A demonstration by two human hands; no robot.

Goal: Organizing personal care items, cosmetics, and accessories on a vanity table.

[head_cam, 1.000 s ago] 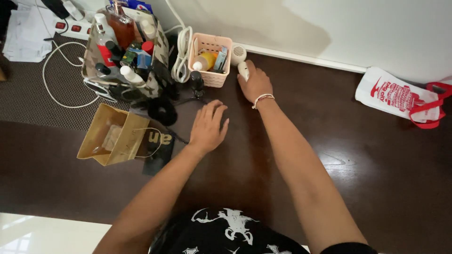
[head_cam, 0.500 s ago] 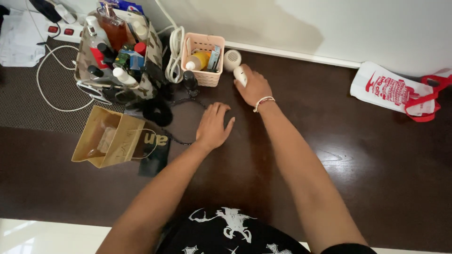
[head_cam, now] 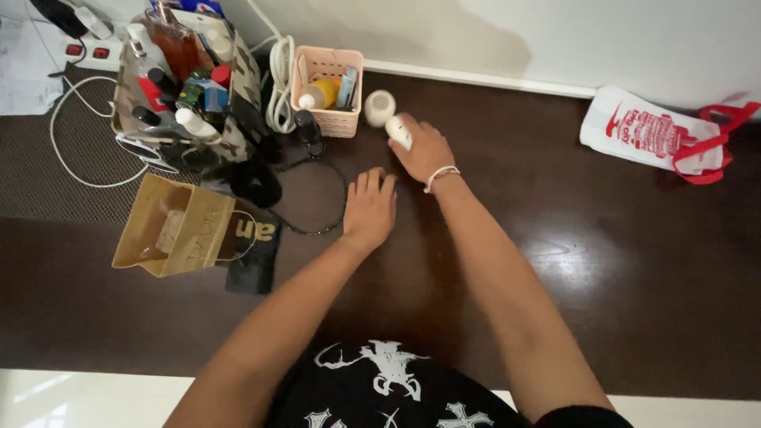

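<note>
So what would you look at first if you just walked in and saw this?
Probably the two bare arms stretched over the dark brown table: the right hand grips a small white hair dryer near the wall, and the left hand lies flat beside a thin black cord. Next, the pink basket and the crowded bag of bottles at the top left.

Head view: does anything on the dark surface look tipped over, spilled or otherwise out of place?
The tan paper bag lies on its side, its open mouth facing left. A black cord trails loose beside the left hand. The right hand grips a small white hair dryer. Nothing looks spilled.
</note>
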